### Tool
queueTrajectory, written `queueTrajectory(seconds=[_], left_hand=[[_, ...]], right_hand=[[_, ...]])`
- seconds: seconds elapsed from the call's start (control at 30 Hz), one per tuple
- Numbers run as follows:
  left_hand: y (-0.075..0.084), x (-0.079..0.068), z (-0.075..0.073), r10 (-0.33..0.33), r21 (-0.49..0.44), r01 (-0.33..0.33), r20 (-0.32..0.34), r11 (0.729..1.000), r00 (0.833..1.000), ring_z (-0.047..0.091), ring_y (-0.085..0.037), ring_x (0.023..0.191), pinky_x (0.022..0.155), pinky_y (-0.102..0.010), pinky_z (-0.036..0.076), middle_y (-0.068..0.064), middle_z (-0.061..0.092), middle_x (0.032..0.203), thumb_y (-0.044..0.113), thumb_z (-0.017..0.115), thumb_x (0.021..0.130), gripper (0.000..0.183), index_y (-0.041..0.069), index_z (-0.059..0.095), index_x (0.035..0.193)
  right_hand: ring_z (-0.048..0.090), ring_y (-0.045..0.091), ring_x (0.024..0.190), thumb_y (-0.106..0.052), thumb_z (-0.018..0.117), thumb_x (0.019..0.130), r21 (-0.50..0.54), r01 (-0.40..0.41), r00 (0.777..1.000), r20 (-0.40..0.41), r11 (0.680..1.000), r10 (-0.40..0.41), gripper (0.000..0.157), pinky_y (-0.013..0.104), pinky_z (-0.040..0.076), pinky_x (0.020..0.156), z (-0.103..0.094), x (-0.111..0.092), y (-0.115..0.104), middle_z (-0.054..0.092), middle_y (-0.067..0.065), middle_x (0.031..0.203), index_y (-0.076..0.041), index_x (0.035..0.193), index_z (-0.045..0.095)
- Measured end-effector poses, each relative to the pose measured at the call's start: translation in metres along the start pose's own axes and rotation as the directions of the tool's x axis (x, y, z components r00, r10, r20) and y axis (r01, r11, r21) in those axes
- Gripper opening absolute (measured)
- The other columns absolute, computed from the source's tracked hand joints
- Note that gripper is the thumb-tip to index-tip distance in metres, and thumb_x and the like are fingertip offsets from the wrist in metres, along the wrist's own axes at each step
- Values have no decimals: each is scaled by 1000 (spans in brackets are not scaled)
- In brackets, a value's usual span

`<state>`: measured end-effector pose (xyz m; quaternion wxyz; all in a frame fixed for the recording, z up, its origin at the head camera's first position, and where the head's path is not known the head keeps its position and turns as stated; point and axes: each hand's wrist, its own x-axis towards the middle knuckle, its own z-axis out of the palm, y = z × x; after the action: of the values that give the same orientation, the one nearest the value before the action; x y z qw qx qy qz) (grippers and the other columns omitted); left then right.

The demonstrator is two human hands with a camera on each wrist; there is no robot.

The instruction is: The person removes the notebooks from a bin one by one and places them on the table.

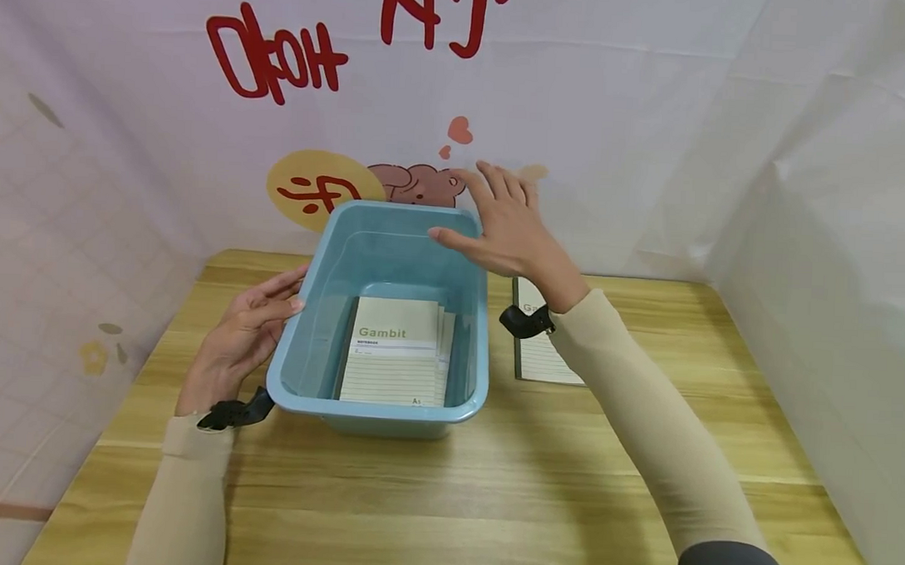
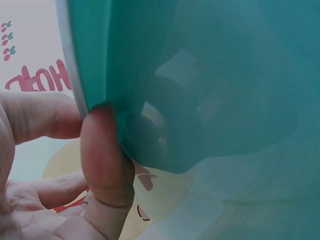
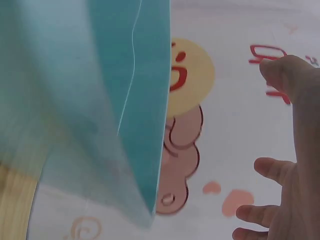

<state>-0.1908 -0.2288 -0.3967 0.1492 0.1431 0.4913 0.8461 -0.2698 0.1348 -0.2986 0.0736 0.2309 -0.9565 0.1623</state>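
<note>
A light blue plastic basin [image 1: 376, 410] stands on the wooden table, looking slightly tilted. My left hand [image 1: 245, 329] holds its left side; in the left wrist view the thumb and a finger of that hand [image 2: 105, 165] pinch the edge of the basin [image 2: 225, 100]. Inside lie a few stacked notebooks [image 1: 390, 368], the top one marked "Gambit". Above the basin's far right corner, my right hand [image 1: 510, 226] is raised with fingers spread and nothing in it. The right wrist view shows this hand [image 3: 302, 150] apart from the basin wall [image 3: 135, 90].
Another notebook [image 1: 543, 365] lies on the table right of the basin, partly covered by my right forearm. A white printed cloth [image 1: 614, 155] hangs behind the wooden table [image 1: 429, 514] and along both sides. Black straps [image 1: 529, 322] sit on both wrists.
</note>
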Motion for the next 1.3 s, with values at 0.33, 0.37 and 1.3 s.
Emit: queueTrajectory(seconds=[0.33,0.37,1.3], left_hand=[[-1,1,2,4,-28,-3,20,1000,1000,73,-16,107,88,-27,63,-10,65,131,-13,45,102,46,3,51,145],[-1,2,2,3,-28,-2,23,1000,1000,73,-16,107,89,-27,63,-10,65,131,-13,45,102,46,3,50,145],[-2,3,2,5,-39,-3,55,999,998,72,-19,113,92,-30,62,-9,63,136,-11,43,104,48,3,46,149]], right_hand=[[14,28,158,-74,54,91,-43,13,997,80,999,-10,88,59,7,130,17,18,-39,20,8,169,-28,161,27],[13,28,159,-75,53,91,-51,6,995,97,999,-1,89,60,6,130,20,19,-42,19,8,170,-28,161,27],[13,31,158,-75,50,93,-180,-64,910,393,982,132,85,57,14,131,92,63,-95,19,8,170,-31,161,25]])
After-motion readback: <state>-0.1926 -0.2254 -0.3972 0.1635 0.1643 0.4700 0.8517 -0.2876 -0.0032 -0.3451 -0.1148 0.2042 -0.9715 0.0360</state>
